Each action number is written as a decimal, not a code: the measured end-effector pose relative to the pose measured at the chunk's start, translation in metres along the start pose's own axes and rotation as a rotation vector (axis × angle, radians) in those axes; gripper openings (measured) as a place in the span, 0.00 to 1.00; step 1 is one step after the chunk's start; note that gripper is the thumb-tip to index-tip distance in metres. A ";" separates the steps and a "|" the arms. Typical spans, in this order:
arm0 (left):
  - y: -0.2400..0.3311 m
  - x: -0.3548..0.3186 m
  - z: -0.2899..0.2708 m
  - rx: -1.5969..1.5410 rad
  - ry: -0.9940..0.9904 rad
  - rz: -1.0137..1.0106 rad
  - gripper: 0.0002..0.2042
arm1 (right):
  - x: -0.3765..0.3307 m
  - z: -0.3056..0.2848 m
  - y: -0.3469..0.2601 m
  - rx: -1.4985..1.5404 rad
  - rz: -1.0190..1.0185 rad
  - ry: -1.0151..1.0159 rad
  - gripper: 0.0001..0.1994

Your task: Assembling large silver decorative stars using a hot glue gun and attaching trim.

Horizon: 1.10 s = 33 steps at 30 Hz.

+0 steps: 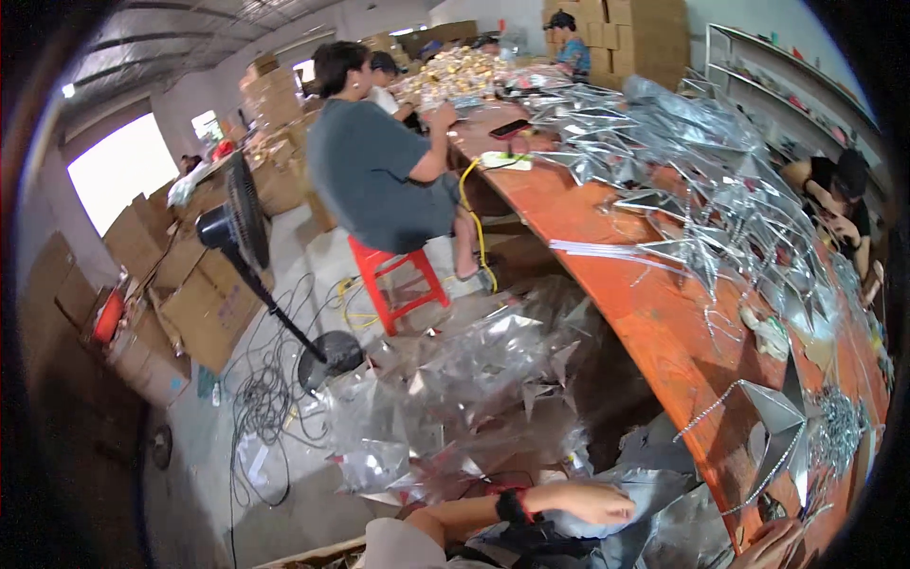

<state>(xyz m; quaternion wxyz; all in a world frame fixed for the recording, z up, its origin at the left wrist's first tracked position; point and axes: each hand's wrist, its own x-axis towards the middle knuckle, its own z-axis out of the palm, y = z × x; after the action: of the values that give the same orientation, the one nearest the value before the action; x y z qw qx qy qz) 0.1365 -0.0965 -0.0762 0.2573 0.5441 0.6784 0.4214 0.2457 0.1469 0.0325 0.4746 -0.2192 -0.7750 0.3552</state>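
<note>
Left hand (607,504) is stretched rightward, curled; right hand (766,546) is half-cropped near a silver star (777,410); grips cannot be told.

Left sleeve (403,545): pale grey, short, loose, the forearm bare below it
Wristband (515,505): black, bulky, uneven outline, fine detail blurred
Left hand (602,503): bare
Right hand (773,544): bare, partly cut off

No readable text, faint marks on a cardboard box (210,308), illegible
</note>
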 end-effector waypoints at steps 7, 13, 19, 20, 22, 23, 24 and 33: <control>-0.036 0.041 0.074 0.601 0.015 0.056 0.09 | -0.009 0.017 0.061 -0.343 -0.323 0.075 0.19; -0.074 0.053 0.104 1.035 0.250 0.084 0.08 | -0.003 0.024 0.110 -0.324 -0.300 0.010 0.16; -0.130 0.065 0.106 0.329 0.132 -0.141 0.15 | 0.006 0.032 0.128 -0.226 -0.037 0.071 0.18; -0.136 0.069 0.103 0.281 0.101 -0.126 0.24 | 0.007 0.032 0.127 -0.223 -0.062 0.065 0.18; -0.117 0.090 0.081 0.258 -0.150 -0.195 0.23 | 0.010 0.031 0.131 -0.240 -0.113 0.077 0.19; -0.128 0.106 0.086 0.274 -0.217 -0.202 0.26 | 0.009 0.032 0.129 -0.235 -0.141 0.079 0.19; -0.150 0.109 0.107 0.272 -0.188 -0.222 0.26 | 0.005 0.036 0.125 -0.221 -0.168 0.075 0.19; -0.106 0.117 0.121 -0.140 0.102 0.198 0.15 | 0.004 0.029 0.134 -0.260 -0.382 0.251 0.20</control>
<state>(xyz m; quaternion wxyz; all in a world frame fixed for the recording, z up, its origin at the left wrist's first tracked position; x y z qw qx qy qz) 0.1470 0.0447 -0.2152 0.2171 0.5668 0.6025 0.5183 0.2185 0.2266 -0.0753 0.5932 -0.1703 -0.7766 0.1266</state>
